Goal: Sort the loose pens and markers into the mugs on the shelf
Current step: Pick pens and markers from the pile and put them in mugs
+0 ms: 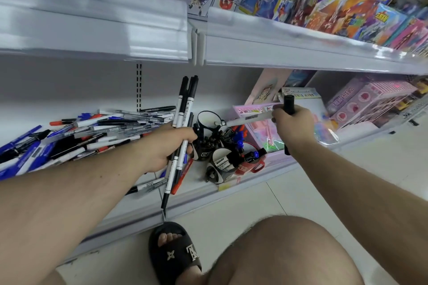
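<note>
The person is crouching at a low white shelf [203, 194]. Most writing here is too blurred to read; the labels on the marker barrels and on the toy boxes cannot be made out. The one clear mark is a white "TA"-like monogram beside a flower emblem on the black slipper [176, 254].

The left hand [166, 146] is grasping a bundle [183, 109] of white-barrelled, black-capped markers, fingers curled round their middle, the caps pointing up and the lower ends hanging past the shelf edge. The right hand [293, 127] is clenching a black marker [289, 104] upright in its fist and is also pinching a long white pen [250, 119], which is lying nearly level with its far tip at the rim of the open mug [208, 119].

That mug is black outside and white inside, and looks empty from this angle. Just in front of it a second mug [208, 143] is standing packed with black-capped markers. Nearer the shelf edge a third mug [218, 164] is tilting forward with black markers in it, and a red mug [251, 165] beside it is holding markers with blue and black caps.

The loose pile [92, 134] of blue, black and red pens is lying on the shelf to the left of the mugs, with a few strays under the left hand. Pink boxes [370, 102] are standing to the right, and colourful toy boxes [324, 0] are filling the shelf above.
</note>
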`<control>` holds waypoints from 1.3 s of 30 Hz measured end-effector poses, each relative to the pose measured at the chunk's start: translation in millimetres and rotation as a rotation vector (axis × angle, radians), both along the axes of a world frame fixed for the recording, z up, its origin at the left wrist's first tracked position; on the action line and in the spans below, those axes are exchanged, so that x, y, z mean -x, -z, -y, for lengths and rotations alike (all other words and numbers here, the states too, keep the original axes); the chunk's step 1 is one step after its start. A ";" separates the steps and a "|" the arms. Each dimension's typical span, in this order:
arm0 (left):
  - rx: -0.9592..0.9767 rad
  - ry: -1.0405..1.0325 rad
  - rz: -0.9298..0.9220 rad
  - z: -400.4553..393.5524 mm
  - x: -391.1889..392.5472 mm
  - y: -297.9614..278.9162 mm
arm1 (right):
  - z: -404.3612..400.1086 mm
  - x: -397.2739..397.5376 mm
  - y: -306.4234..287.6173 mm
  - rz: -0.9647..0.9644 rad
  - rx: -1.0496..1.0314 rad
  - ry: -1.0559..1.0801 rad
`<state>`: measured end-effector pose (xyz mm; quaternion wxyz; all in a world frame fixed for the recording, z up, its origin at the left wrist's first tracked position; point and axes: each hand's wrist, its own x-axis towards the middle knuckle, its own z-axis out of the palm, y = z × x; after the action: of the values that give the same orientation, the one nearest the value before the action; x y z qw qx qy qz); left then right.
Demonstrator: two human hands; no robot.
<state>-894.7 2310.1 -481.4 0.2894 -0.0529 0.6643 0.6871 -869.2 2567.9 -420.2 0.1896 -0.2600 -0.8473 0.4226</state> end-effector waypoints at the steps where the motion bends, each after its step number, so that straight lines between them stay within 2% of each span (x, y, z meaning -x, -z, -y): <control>1: 0.019 -0.001 -0.009 0.2 0.9 0.1 | -0.1 1.7 2.0 0.008 -0.028 -0.017; 8: 0.162 -0.051 -0.072 13.2 6.1 5.6 | 1.5 26.9 22.8 0.085 -0.177 -0.060; 19: 0.194 -0.128 -0.046 45.5 9.5 11.9 | 33.0 107.2 103.5 0.150 -0.350 -0.124; 27: 0.269 -0.091 -0.049 64.7 17.1 28.3 | 53.4 162.8 148.9 0.319 -0.475 -0.230; 34: 0.270 -0.055 -0.025 66.5 17.3 35.4 | 56.5 170.8 158.8 0.500 -0.546 -0.291; 37: 0.273 -0.014 -0.010 64.8 16.7 34.2 | 57.1 161.7 144.7 0.438 -0.534 -0.282; 39: 0.263 0.023 -0.006 62.5 15.7 29.3 | 62.3 151.0 130.9 0.319 -0.364 -0.268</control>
<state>-910.3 2247.6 -510.7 0.2860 -0.0808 0.7502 0.5906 -1020.1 2505.6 -551.1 0.0400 -0.1707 -0.9552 0.2386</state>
